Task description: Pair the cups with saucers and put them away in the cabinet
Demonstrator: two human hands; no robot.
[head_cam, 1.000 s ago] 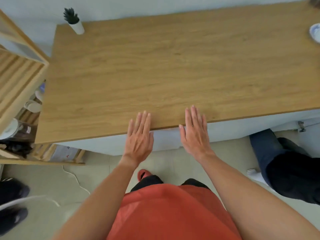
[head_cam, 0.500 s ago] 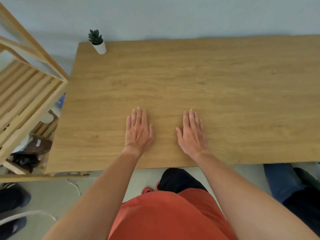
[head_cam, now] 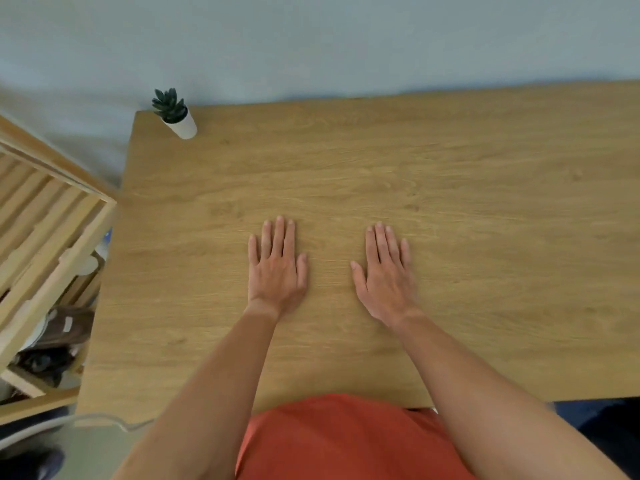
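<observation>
My left hand (head_cam: 277, 268) and my right hand (head_cam: 386, 275) lie flat, palms down with straight fingers, side by side on the wooden table (head_cam: 485, 209). Neither holds anything. No cup or saucer stands on the part of the table that shows. A slatted wooden cabinet (head_cam: 48, 244) stands at the table's left end. On its lower shelf, behind the frame, a white dish-like piece (head_cam: 88, 265) shows partly; I cannot tell whether it is a cup or a saucer.
A small potted succulent (head_cam: 176, 114) in a white pot stands at the table's far left corner against the pale wall. Dark items (head_cam: 65, 329) lie lower in the cabinet. A white cable (head_cam: 86, 419) runs along the floor at the left.
Both hands have moved forward from the table's near edge to its middle, flat all the while. The view has come closer to the table; the blue-and-white dish at the right edge has left it.
</observation>
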